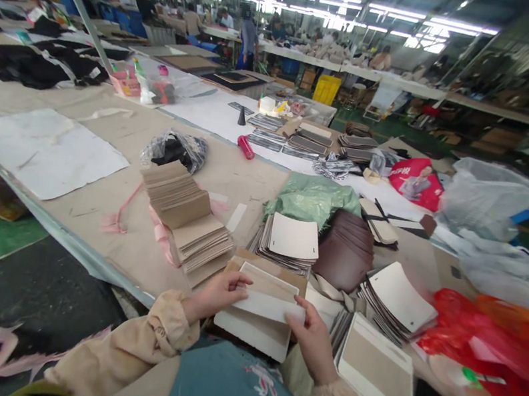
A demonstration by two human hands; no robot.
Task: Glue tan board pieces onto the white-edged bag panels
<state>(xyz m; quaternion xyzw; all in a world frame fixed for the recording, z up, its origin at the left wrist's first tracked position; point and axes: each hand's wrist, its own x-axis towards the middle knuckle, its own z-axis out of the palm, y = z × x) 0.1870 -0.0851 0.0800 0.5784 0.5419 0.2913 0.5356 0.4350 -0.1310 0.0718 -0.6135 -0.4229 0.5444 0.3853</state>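
A white strip (264,307) is pinched at opposite ends by the left hand (223,294) and the right hand (313,336), above a pale panel (249,332). Leftward, room is bounded by a brown stack (206,246); rightward, by a white-bordered stack (377,372). Beige surface is exposed between the brown stack and the table edge (83,250).

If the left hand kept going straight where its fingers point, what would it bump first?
The left hand would probably meet the pale panel right in front of it, though depth is unclear.
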